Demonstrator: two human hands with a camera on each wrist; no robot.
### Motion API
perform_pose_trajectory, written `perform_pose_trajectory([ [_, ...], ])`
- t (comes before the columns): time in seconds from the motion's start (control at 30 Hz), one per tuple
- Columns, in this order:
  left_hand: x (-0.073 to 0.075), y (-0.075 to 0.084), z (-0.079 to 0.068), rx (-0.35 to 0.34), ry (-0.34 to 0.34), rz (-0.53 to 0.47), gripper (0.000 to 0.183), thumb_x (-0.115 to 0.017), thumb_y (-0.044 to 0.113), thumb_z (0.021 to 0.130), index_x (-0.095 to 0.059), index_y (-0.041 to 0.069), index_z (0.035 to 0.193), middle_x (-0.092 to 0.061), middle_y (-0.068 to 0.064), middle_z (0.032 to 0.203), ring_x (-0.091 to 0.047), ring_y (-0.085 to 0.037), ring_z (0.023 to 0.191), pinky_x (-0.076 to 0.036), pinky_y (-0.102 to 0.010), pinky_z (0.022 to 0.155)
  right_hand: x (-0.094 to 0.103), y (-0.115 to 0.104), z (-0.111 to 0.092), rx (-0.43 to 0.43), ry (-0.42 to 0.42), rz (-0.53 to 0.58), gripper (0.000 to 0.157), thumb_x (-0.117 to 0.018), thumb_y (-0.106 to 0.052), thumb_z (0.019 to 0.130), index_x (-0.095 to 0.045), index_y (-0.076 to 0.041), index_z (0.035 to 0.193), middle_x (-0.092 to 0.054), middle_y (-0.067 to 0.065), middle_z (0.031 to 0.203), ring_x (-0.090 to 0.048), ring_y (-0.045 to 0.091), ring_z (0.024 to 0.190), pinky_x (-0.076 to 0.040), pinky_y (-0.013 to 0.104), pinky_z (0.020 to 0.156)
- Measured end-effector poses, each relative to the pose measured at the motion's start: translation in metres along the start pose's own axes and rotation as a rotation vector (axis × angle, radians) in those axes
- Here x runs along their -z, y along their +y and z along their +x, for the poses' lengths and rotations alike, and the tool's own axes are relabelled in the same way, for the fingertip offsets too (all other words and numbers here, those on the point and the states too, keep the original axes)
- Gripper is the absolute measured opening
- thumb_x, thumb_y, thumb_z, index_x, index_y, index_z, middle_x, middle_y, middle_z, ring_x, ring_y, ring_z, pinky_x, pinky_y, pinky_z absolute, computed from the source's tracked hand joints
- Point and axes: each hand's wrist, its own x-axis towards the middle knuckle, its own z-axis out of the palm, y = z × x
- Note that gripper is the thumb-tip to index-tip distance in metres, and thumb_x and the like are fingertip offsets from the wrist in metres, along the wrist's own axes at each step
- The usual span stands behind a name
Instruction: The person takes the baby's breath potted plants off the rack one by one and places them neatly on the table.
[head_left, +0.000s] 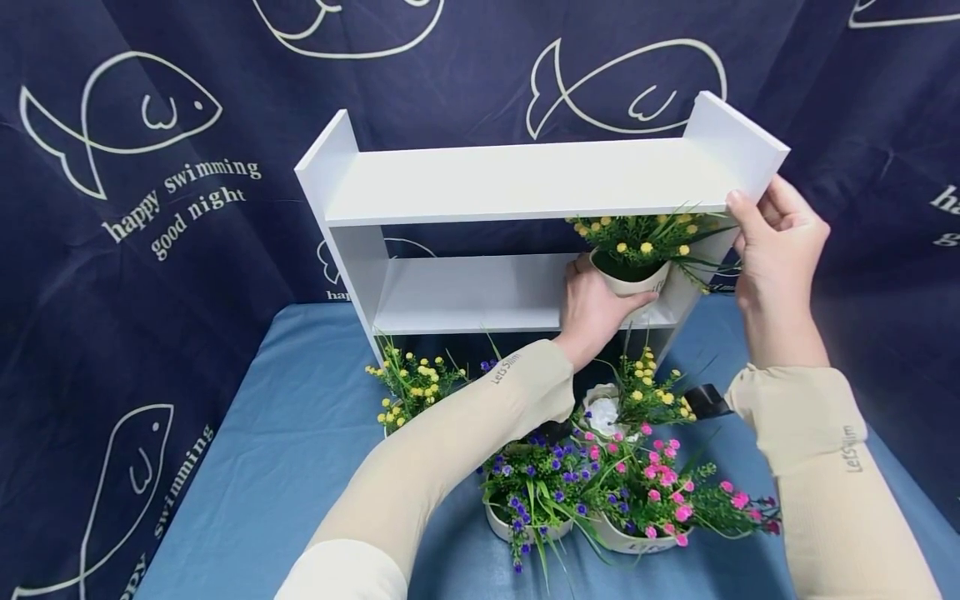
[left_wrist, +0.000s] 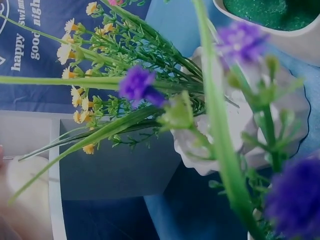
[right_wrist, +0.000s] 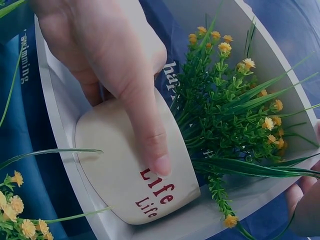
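Note:
My left hand point(head_left: 592, 304) grips a cream flowerpot point(head_left: 633, 287) with yellow flowers and long grassy leaves. In the right wrist view its thumb lies along the pot wall point(right_wrist: 107, 135), beside the red "Life" lettering. The pot is inside the white shelf point(head_left: 465, 292), at the right end of the lower board and under the upper one; leaf tips overlap the right side panel. My right hand point(head_left: 787, 237) pinches the front edge of that side panel, thumb in front, other fingers partly hidden behind it. A little of this hand point(right_wrist: 307, 207) shows at the right wrist view's edge.
Before the shelf stand a white scalloped pot point(left_wrist: 282, 127) with yellow flowers, purple flowers point(head_left: 528, 500) and pink flowers point(head_left: 663, 487) in pale pots, and another yellow-flowered plant point(head_left: 416, 387) left of the forearm. A blue cloth point(head_left: 247, 475) covers the table; a dark fish-print curtain point(head_left: 172, 333) hangs behind.

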Motion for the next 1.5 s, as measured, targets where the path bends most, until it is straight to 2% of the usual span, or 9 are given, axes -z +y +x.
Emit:
perform_pose_trajectory([
  [0.33,-0.003,-0.001,0.000,-0.006,0.027,0.012,0.099,-0.078,0.060,0.070,-0.039,0.005,0.143,-0.054,-0.008,0.127,-0.056,-0.018,0.113,-0.051,-0.023,0.095,0.000,-0.001,-0.001,-0.009,0.004,-0.008,0.042,-0.074,0.011,0.076,-0.069,0.001,0.117,-0.074,0.008,0.100,-0.067,0.017,0.088,-0.059,0.019,0.065],
  [0.57,0.003,-0.004,0.000,0.002,-0.003,-0.060,0.095,-0.080,0.056,0.071,-0.040,0.010,0.143,-0.055,-0.007,0.129,-0.058,-0.019,0.114,-0.053,-0.027,0.094,-0.001,-0.001,-0.002,0.007,0.001,-0.013,0.042,-0.074,0.011,0.076,-0.069,0.001,0.116,-0.074,0.008,0.099,-0.067,0.017,0.087,-0.058,0.019,0.064],
  [0.8,0.015,-0.012,-0.001,0.003,-0.062,-0.148,0.091,-0.083,0.048,0.071,-0.041,0.014,0.144,-0.055,-0.002,0.135,-0.057,-0.017,0.120,-0.051,-0.026,0.098,-0.001,0.000,-0.002,0.008,0.007,-0.027,0.041,-0.073,0.011,0.077,-0.069,0.001,0.116,-0.074,0.008,0.099,-0.067,0.017,0.086,-0.058,0.019,0.061],
  [1.0,0.026,-0.018,-0.005,-0.001,-0.113,-0.179,0.088,-0.085,0.044,0.071,-0.043,0.015,0.143,-0.056,-0.001,0.136,-0.056,-0.018,0.122,-0.050,-0.027,0.100,-0.002,0.001,-0.002,0.020,-0.003,0.006,0.042,-0.072,0.014,0.076,-0.069,0.003,0.117,-0.074,0.010,0.099,-0.067,0.018,0.085,-0.058,0.019,0.063],
  [1.23,0.044,-0.023,-0.007,0.039,-0.166,-0.191,0.092,-0.086,0.043,0.069,-0.042,0.016,0.145,-0.057,-0.002,0.137,-0.057,-0.020,0.123,-0.051,-0.031,0.098,-0.002,0.000,-0.002,0.009,-0.003,-0.007,0.042,-0.073,0.012,0.076,-0.069,0.002,0.117,-0.074,0.010,0.099,-0.067,0.017,0.084,-0.058,0.020,0.061],
  [1.5,0.058,-0.029,-0.011,0.041,-0.196,-0.197,0.090,-0.087,0.043,0.068,-0.046,0.016,0.143,-0.061,-0.003,0.131,-0.061,-0.022,0.114,-0.055,-0.031,0.088,-0.002,0.000,0.000,0.004,0.007,0.001,0.038,-0.066,0.016,0.080,-0.069,0.002,0.115,-0.074,0.010,0.095,-0.068,0.016,0.077,-0.058,0.021,0.059],
])
